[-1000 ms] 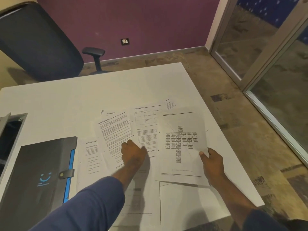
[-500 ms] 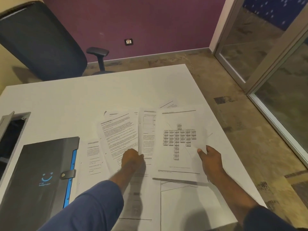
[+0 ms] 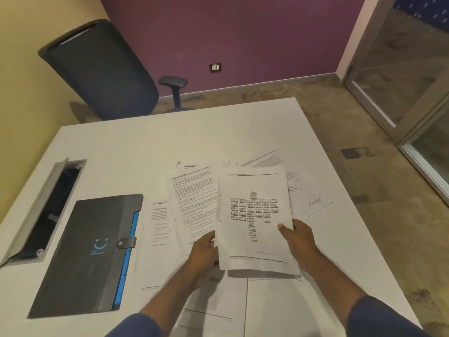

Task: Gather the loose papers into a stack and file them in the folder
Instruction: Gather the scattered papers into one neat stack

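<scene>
A sheet printed with a box chart [image 3: 252,215] tops a small stack that both hands hold just above the white table [image 3: 150,147]. My right hand [image 3: 298,239] pinches its right edge, thumb on top. My left hand [image 3: 204,251] grips its lower left edge. Loose text pages [image 3: 194,200] lie fanned to the left, more papers [image 3: 272,164] poke out behind, and others [image 3: 218,300] lie under my arms. The dark grey folder [image 3: 90,251] with a blue spine and snap strap lies closed at the left.
An open cable hatch [image 3: 48,207] is cut into the table left of the folder. A dark office chair [image 3: 104,69] stands behind the table's far edge. The table's right edge drops to a tiled floor, with glass doors [image 3: 401,81] beyond.
The chart sheet slid left over the middle pages. My left hand left the text pages and took the stack's left edge. The camera view shifted left.
</scene>
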The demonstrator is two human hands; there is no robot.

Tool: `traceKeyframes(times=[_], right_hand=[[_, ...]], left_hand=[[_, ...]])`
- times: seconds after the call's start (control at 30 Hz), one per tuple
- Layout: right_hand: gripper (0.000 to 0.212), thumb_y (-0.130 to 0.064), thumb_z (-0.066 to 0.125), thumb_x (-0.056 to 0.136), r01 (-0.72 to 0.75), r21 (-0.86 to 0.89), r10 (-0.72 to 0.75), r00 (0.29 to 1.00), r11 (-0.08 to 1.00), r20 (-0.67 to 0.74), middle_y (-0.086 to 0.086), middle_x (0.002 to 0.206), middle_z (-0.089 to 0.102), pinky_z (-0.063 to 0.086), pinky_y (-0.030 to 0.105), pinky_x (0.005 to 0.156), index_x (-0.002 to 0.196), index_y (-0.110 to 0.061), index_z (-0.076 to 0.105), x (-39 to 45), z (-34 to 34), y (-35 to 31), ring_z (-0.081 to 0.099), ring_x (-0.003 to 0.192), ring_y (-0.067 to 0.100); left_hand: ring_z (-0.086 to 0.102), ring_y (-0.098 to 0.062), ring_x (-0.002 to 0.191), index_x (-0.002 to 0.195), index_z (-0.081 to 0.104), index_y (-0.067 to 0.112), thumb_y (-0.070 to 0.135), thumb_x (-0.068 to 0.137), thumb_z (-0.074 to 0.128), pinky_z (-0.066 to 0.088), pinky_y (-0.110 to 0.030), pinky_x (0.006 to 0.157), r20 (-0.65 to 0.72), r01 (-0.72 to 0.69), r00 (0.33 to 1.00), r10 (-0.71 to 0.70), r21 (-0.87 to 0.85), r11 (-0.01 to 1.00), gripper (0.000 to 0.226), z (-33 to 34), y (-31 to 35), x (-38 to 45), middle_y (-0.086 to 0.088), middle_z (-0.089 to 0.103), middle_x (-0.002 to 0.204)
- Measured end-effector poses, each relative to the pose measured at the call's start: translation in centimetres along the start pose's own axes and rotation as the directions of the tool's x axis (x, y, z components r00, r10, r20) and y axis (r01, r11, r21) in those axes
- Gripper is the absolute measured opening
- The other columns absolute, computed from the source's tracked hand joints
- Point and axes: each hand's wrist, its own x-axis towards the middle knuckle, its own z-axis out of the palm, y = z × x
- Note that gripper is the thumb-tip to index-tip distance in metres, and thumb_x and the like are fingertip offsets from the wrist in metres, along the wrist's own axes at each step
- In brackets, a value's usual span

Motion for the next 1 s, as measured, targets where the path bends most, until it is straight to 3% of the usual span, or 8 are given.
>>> traceKeyframes(times=[0.17, 0.27, 0.4, 0.53, 0.63, 0.73, 0.87, 1.0], right_hand=[[0.040, -0.003, 0.078, 0.075, -0.071, 0.048, 0.071, 0.997, 0.996, -0.004, 0.007, 0.101, 0.066, 0.054, 0.037, 0.083, 0.107, -0.011, 0.055, 0.0, 0.6, 0.1, 0.065, 0.087, 0.023], [0.052, 0.003, 0.077, 0.075, -0.207, 0.152, 0.203, 0.978, 0.966, 0.046, 0.009, 0.114, 0.060, 0.047, 0.039, 0.098, 0.120, -0.006, 0.052, 0.3, 0.2, 0.5, 0.062, 0.099, 0.028], [0.020, 0.008, 0.068, 0.079, -0.173, -0.025, 0.175, 0.981, 0.985, 0.087, 0.004, 0.088, 0.075, 0.052, 0.026, 0.067, 0.094, -0.005, 0.073, 0.3, -0.8, 1.9, 0.068, 0.074, 0.020], [0.018, 0.007, 0.063, 0.080, -0.103, -0.149, 0.100, 0.995, 0.983, -0.028, 0.013, 0.083, 0.071, 0.048, 0.032, 0.067, 0.091, -0.003, 0.072, 0.3, -1.1, 2.1, 0.062, 0.069, 0.025], [0.020, 0.006, 0.061, 0.080, -0.067, -0.193, 0.062, 0.998, 0.979, -0.034, 0.009, 0.085, 0.072, 0.052, 0.036, 0.071, 0.092, -0.007, 0.071, 0.4, -0.9, 1.9, 0.064, 0.074, 0.028], [0.021, 0.004, 0.060, 0.082, -0.024, -0.233, 0.018, 0.999, 0.972, -0.031, 0.008, 0.089, 0.072, 0.055, 0.040, 0.076, 0.094, -0.009, 0.070, 0.7, -1.0, 1.7, 0.067, 0.081, 0.029], [0.025, 0.003, 0.060, 0.082, 0.008, -0.249, -0.020, 0.999, 0.969, -0.045, 0.002, 0.085, 0.073, 0.057, 0.043, 0.079, 0.088, -0.019, 0.071, 0.9, -1.1, 1.4, 0.069, 0.081, 0.027], [0.035, 0.004, 0.060, 0.084, -0.006, -0.197, 0.000, 1.000, 0.980, -0.030, -0.003, 0.084, 0.074, 0.057, 0.044, 0.083, 0.082, -0.028, 0.072, 1.1, -1.5, 1.1, 0.070, 0.084, 0.026]], left_hand=[[0.071, -0.038, 0.104, 0.124, 0.066, 0.019, 0.007, 0.085, 0.071, 0.054, -0.055, 0.094, 0.076, 0.036, 0.997, -0.033, -0.035, 0.999, 0.041, -0.8, -0.2, -0.9, -0.014, 0.075, 0.112], [0.069, -0.036, 0.093, 0.122, 0.066, 0.022, 0.001, 0.084, 0.059, 0.054, -0.043, 0.075, 0.103, 0.118, 0.987, -0.122, 0.043, 0.992, 0.045, -1.4, -0.6, -1.0, -0.017, 0.075, 0.109], [0.065, -0.024, 0.071, 0.096, 0.077, 0.016, 0.006, 0.077, 0.060, 0.057, -0.043, 0.067, 0.014, 0.165, 0.985, -0.173, 0.231, 0.959, 0.028, -2.6, -1.1, -0.5, -0.018, 0.077, 0.092], [0.053, -0.017, 0.057, 0.061, 0.065, 0.018, 0.011, 0.077, 0.064, 0.043, -0.029, 0.059, -0.317, 0.095, 0.948, -0.008, 0.259, 0.961, 0.017, -3.8, -0.8, 1.6, -0.002, 0.062, 0.065], [0.064, -0.023, 0.086, 0.092, 0.069, 0.016, 0.020, 0.082, 0.064, 0.045, -0.030, 0.075, -0.543, 0.112, 0.821, 0.178, 0.459, 0.881, 0.012, -5.0, 0.4, 3.5, -0.003, 0.068, 0.090], [0.056, -0.033, 0.118, 0.131, 0.055, 0.008, 0.032, 0.082, 0.070, 0.048, -0.042, 0.090, -0.639, 0.245, 0.759, 0.129, 0.463, 0.852, 0.056, -6.1, 1.4, 5.6, -0.013, 0.056, 0.130], [0.048, -0.037, 0.124, 0.132, 0.042, 0.005, 0.042, 0.077, 0.078, 0.049, -0.051, 0.091, -0.632, 0.408, 0.775, 0.028, 0.533, 0.741, 0.075, -6.0, 1.8, 6.9, -0.015, 0.043, 0.133], [0.059, -0.036, 0.115, 0.127, 0.043, 0.006, 0.028, 0.077, 0.082, 0.051, -0.045, 0.090, -0.596, 0.330, 0.803, -0.008, 0.433, 0.839, 0.068, -6.1, 0.9, 8.0, -0.014, 0.058, 0.125]])
